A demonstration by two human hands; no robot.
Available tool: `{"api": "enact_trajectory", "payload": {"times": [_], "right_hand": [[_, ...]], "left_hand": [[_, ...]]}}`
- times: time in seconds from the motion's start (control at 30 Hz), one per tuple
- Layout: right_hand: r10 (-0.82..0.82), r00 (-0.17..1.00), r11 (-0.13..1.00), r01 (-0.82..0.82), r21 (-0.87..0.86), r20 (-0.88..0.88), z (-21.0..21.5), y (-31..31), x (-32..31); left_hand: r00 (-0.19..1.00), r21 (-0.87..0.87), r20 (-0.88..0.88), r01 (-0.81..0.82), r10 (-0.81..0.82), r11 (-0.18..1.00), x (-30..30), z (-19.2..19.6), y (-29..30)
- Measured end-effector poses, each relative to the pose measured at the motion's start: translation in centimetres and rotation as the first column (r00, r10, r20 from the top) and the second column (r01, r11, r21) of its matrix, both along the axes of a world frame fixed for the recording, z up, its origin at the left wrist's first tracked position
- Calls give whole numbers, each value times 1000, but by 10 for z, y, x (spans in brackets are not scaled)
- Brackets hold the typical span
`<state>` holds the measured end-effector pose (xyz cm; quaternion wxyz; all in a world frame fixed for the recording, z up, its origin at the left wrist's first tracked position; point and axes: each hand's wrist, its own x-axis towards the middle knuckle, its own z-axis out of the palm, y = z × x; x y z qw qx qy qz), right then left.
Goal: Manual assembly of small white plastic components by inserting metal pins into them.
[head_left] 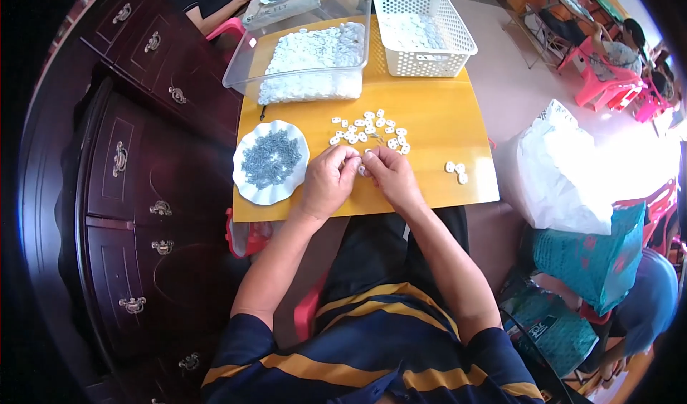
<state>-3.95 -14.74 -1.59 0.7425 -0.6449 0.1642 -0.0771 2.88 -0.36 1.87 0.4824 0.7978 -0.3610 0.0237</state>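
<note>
White small piece (pixel 362 169) pinched by left hand (pixel 328 182) and right hand (pixel 391 177); 3 pieces (pixel 456 172) lie apart.

yellow table (pixel 429 128) carries white plate (pixel 247 182), clear tray (pixel 243 67), white basket (pixel 458 42), loose white pieces (pixel 368 128).

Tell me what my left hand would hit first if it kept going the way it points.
Probably the loose cluster of small white pieces on the yellow table, just beyond the left hand; height above the table is unclear.
</note>
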Motion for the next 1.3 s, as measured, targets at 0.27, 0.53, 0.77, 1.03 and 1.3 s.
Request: {"api": "enact_trajectory", "payload": {"times": [0.27, 0.53, 0.77, 1.03, 1.3], "right_hand": [[-63, 979, 817, 163, -554, 195, 2, 7, -3], [23, 974, 697, 145, -702, 224, 18, 3, -1], [-39, 987, 485, 155, -861, 156, 8, -14, 16], [-62, 995, 356, 95, -929, 78, 10, -10, 30], [-77, 973, 521, 227, -823, 220, 10, -25, 9]], "left_hand": [[976, -20, -220, -11, 6, 1000, 6, -14, 4], [981, -45, -192, -44, 34, 998, 9, -19, 6], [976, -136, -210, -91, 61, 986, 4, -19, 20], [884, -159, -467, -104, 17, 982, -9, -26, 37], [864, -212, -496, -27, -84, 977, -17, -34, 35]]}}
